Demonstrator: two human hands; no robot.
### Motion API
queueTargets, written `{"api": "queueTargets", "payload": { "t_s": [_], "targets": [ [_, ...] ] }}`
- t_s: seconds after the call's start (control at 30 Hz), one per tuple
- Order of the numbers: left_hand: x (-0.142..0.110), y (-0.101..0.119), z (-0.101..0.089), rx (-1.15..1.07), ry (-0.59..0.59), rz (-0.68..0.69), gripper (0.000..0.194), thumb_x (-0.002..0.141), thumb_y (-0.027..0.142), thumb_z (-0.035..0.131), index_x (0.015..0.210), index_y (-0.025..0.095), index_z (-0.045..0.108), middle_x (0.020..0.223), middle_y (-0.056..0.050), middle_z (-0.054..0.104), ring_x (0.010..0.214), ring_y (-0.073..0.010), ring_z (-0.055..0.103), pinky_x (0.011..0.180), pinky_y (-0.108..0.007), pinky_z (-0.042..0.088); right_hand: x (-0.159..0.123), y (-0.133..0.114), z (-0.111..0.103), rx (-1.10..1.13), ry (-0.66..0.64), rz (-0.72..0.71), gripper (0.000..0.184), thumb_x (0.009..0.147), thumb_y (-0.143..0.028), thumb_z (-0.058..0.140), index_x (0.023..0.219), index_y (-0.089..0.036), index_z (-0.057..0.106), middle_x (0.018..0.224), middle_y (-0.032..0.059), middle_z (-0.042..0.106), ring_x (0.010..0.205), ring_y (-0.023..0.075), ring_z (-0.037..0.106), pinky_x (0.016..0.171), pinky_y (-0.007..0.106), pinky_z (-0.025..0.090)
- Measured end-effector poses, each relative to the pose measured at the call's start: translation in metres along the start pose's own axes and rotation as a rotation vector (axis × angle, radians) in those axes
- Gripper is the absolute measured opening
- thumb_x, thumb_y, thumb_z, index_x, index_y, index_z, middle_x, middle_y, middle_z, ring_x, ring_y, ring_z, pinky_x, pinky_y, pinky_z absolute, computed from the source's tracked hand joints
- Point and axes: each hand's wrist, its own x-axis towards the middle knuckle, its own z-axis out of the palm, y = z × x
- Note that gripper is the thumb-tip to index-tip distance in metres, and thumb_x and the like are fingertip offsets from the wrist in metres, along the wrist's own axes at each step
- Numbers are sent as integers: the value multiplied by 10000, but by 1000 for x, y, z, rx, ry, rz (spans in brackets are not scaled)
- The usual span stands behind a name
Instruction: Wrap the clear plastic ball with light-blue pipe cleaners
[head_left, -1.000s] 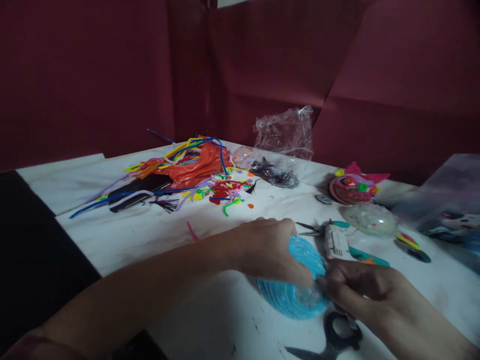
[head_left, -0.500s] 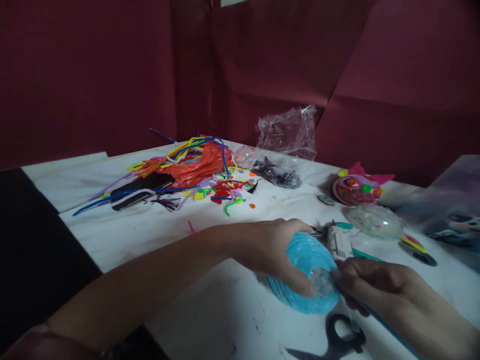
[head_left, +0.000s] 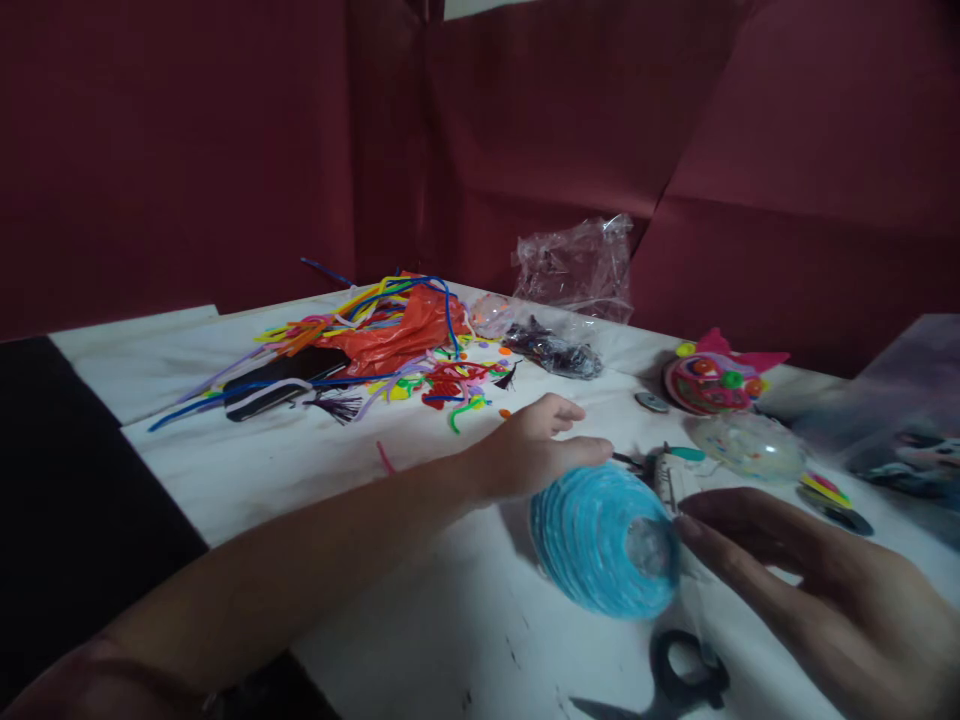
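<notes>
A round form wrapped in light blue strands (head_left: 585, 545) lies on the white table, with a clear patch of its surface showing on the right side. My left hand (head_left: 544, 450) is open just beyond its upper left side, fingers stretched away and the thumb near its top. At its right edge is my right hand (head_left: 825, 590), fingers loosely bent and apart, the tips close to the blue form. Whether those tips touch it I cannot tell. Black-handled scissors (head_left: 664, 680) lie below. Behind the right fingers a white and teal tool (head_left: 667, 480) is partly hidden.
To the far left is a pile of colourful pipe cleaners (head_left: 360, 310) with an orange-red plastic bag (head_left: 409, 335). Clear wrapping (head_left: 574, 270) stands at the back. A decorated pink figure (head_left: 716, 375) and a clear dotted form (head_left: 750, 447) sit at the right.
My left hand has let go of the blue form and moved up and left. My right hand has loosened and drawn slightly right, its fingers now further apart.
</notes>
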Motion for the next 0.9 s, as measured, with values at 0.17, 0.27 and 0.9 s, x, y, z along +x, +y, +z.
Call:
{"api": "queueTargets", "payload": {
  "t_s": [0.17, 0.27, 0.9],
  "targets": [
    [4, -3, 1, 5, 173, 139, 91, 729, 119, 531, 816, 125, 556, 829, -42, 590, 797, -139, 537, 759, -264, 412, -2, -1, 1, -56, -32, 24, 485, 797, -711, 402, 967, -329, 648, 928, -20, 710, 732, 300, 681, 496, 376, 556],
    [5, -6, 1, -8, 162, 183, 80, 749, 116, 478, 704, 138, 540, 669, -2, 550, 643, -106, 495, 634, -236, 394, 1, -8, 1, -15, -66, 19, 516, 782, -725, 386, 925, -323, 675, 909, -15, 716, 729, 306, 681, 542, 413, 573],
    [-11, -8, 14, 110, 56, 244, 48, 746, 154, 498, 713, 157, 532, 656, 34, 554, 566, -75, 493, 567, -197, 370, 1, -2, 5, -100, -252, -45, 518, 873, -681, 277, 960, -364, 678, 958, -36, 711, 825, 281, 677, 640, 405, 579]
  ]
}}
